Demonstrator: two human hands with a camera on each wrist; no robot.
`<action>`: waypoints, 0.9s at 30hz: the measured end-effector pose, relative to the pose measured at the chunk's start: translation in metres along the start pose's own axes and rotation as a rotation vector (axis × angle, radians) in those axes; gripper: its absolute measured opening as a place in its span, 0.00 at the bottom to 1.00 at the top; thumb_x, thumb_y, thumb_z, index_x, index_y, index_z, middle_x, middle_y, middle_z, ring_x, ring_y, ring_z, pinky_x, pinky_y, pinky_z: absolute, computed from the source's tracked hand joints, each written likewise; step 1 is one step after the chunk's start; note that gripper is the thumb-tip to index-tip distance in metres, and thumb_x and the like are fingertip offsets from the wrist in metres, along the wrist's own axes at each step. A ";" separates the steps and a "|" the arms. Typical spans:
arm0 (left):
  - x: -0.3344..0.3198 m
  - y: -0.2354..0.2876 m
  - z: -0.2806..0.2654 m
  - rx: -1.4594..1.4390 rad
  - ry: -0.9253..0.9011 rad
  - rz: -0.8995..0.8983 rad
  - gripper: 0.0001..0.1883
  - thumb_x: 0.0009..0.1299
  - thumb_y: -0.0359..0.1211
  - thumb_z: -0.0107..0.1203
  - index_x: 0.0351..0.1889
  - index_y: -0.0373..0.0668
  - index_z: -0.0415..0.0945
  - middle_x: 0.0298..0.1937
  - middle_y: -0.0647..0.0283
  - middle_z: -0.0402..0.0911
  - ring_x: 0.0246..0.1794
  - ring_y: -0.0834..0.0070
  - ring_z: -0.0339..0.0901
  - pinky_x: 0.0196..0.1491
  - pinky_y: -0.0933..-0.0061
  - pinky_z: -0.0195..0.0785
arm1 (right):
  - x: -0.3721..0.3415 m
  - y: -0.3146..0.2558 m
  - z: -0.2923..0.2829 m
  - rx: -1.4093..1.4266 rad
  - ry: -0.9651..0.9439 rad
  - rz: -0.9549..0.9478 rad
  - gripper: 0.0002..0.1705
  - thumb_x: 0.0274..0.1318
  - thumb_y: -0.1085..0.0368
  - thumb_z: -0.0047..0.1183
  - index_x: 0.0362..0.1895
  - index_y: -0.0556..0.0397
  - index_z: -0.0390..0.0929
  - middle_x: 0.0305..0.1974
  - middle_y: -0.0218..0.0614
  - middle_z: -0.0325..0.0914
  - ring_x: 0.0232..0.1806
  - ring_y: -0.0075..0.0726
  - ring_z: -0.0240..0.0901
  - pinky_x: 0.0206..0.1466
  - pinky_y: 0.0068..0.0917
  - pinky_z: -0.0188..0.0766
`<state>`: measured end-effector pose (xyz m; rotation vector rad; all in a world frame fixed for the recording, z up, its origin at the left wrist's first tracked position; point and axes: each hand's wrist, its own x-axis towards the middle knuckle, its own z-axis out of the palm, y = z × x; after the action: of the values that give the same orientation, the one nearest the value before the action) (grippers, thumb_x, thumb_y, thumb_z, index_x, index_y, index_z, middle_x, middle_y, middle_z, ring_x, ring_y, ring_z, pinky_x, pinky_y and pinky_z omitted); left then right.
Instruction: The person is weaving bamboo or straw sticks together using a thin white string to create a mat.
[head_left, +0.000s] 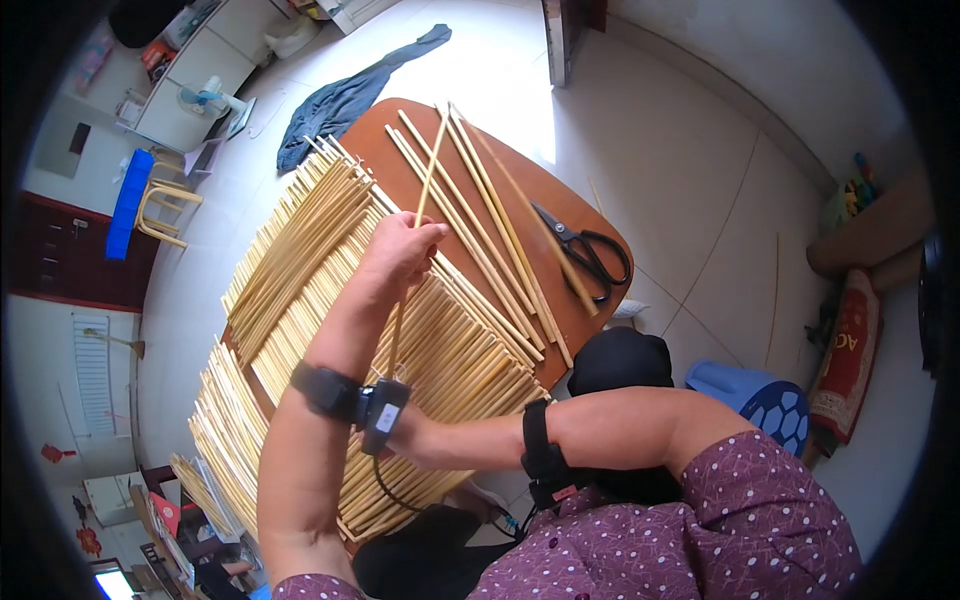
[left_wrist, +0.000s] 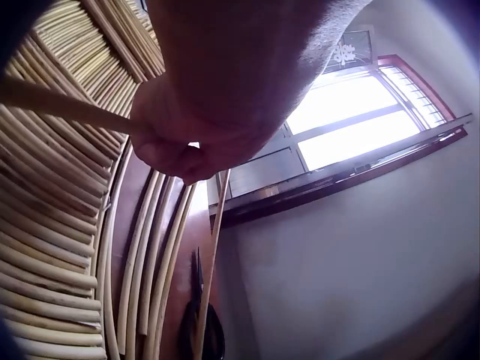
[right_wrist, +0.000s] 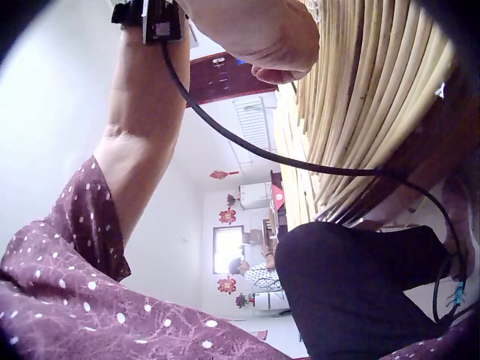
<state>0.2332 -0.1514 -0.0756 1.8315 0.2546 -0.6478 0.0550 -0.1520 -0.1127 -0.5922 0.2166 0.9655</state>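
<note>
In the head view my left hand point(head_left: 400, 248) pinches a thin pale reed stick point(head_left: 431, 172), which runs from above the fingers down past the wrist. The same stick point(left_wrist: 71, 109) crosses the left wrist view to its left edge. Beneath lies a mat of side-by-side reed sticks point(head_left: 455, 345). My right hand point(right_wrist: 281, 45) has bent fingers close by the mat; in the head view the left wrist's camera mostly covers it. I cannot tell what it holds. A blurred stick point(head_left: 525, 215) slants over black-handled scissors point(head_left: 590, 260) on the brown tabletop point(head_left: 400, 112).
Several loose sticks point(head_left: 470, 225) lie beside the mat, and a bundle of sticks point(head_left: 300, 255) lies across it. Dark cloth point(head_left: 345, 100) is on the floor beyond the table. A blue stool point(head_left: 750, 400) stands at the right. A black cable point(right_wrist: 262, 154) hangs below the right hand.
</note>
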 end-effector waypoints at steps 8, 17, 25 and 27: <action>-0.038 0.015 -0.050 -0.111 0.138 0.029 0.11 0.74 0.40 0.49 0.43 0.41 0.72 0.22 0.74 0.69 0.12 0.91 0.55 0.13 0.88 0.46 | -0.001 0.005 0.006 -0.204 0.153 0.111 0.13 0.67 0.66 0.42 0.32 0.59 0.74 0.25 0.35 0.73 0.21 0.30 0.72 0.22 0.26 0.73; -0.048 0.001 -0.192 0.579 0.557 0.074 0.12 0.69 0.36 0.51 0.31 0.37 0.80 0.19 0.69 0.74 0.17 0.84 0.67 0.21 0.80 0.59 | -0.006 0.005 0.001 -0.278 -0.019 0.150 0.11 0.67 0.62 0.40 0.39 0.56 0.73 0.30 0.32 0.73 0.29 0.26 0.73 0.32 0.24 0.73; -0.018 -0.103 -0.208 0.766 0.735 0.112 0.09 0.63 0.36 0.62 0.35 0.41 0.84 0.28 0.62 0.84 0.26 0.76 0.78 0.32 0.71 0.70 | -0.007 -0.001 0.005 -0.240 0.030 0.148 0.11 0.66 0.63 0.42 0.34 0.56 0.73 0.27 0.32 0.73 0.24 0.25 0.71 0.27 0.22 0.72; -0.016 -0.107 -0.203 0.807 0.770 0.105 0.09 0.62 0.36 0.63 0.37 0.42 0.84 0.31 0.61 0.85 0.29 0.72 0.81 0.35 0.68 0.71 | -0.007 -0.003 0.005 -0.238 0.044 0.151 0.11 0.66 0.64 0.42 0.34 0.56 0.73 0.27 0.31 0.73 0.24 0.25 0.71 0.27 0.22 0.72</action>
<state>0.2319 0.0763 -0.1067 2.8063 0.4338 0.1070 0.0530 -0.1552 -0.1042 -0.8245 0.1892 1.1341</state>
